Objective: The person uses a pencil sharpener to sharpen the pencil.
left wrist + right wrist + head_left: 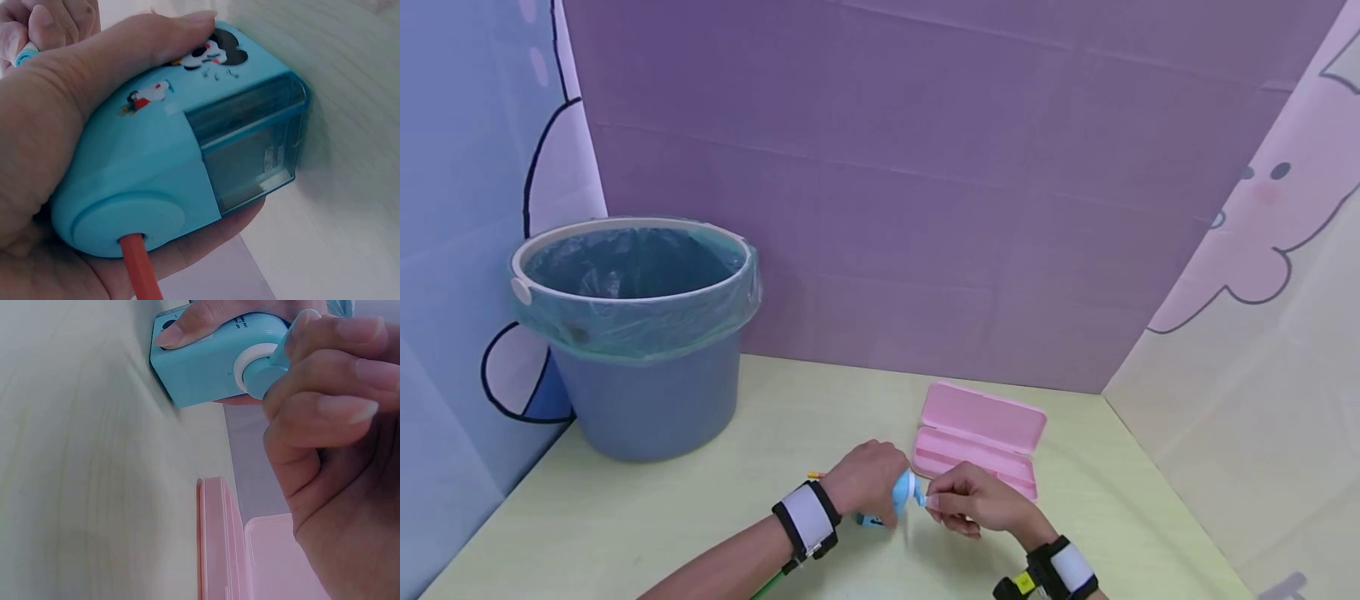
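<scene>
My left hand (868, 477) grips a light blue crank pencil sharpener (140, 153), with the thumb across its printed top. In the left wrist view, a red pencil (142, 272) sticks out of the round hole at one end. A see-through shavings drawer (250, 150) forms the sharpener's lower part. On the opposite end is the blue crank (262, 376), held by the fingertips of my right hand (981, 502). The other fingers of the right hand are curled. In the head view, the left hand hides most of the sharpener, and only the pencil's yellowish end shows.
A pink pencil case (983, 415) lies with its lid up just behind the right hand. On the left side of the table (700, 533) stands a blue bucket (651, 400) lined with a greenish bag. A purple backdrop (887, 208) rises along the back edge.
</scene>
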Demonstrator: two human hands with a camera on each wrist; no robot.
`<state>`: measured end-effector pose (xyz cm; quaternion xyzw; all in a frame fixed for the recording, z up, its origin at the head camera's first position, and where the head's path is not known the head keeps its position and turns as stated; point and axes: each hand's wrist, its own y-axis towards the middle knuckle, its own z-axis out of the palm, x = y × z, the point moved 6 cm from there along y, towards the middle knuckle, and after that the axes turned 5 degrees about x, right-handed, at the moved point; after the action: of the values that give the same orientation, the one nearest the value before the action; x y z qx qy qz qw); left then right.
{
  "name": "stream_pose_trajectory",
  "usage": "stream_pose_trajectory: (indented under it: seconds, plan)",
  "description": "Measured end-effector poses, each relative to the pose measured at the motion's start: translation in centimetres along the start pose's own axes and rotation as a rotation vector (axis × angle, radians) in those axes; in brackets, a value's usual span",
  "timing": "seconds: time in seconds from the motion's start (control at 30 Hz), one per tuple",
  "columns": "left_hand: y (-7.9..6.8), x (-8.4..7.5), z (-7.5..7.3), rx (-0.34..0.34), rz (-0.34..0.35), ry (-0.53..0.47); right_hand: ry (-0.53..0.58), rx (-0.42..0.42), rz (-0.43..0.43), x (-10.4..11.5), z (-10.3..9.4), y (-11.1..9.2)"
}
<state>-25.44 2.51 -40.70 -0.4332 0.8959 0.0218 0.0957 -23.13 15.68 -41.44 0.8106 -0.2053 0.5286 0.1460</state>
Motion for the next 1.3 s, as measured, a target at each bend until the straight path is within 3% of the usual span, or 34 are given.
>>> stream_pose_trajectory:
  seconds: [0.2,0.67,1.0,1.3]
  plan:
    - [0.0,0.0,0.5,0.030,-0.011,-0.009,-0.012,-0.018,0.016,0.0,-0.1,-0.2]
    - [0.1,0.1,-0.1,0.025,-0.012,-0.020,-0.072,-0.059,-0.022,0.8,-1.6,0.3]
    - [0.1,0.3,-0.1,0.018,-0.004,-0.035,-0.225,-0.134,0.102,1.0,-2.9,0.9]
    - [0.0,0.2,-0.1,0.013,0.008,-0.046,-0.229,-0.132,0.092,0.7,-3.3,1.0]
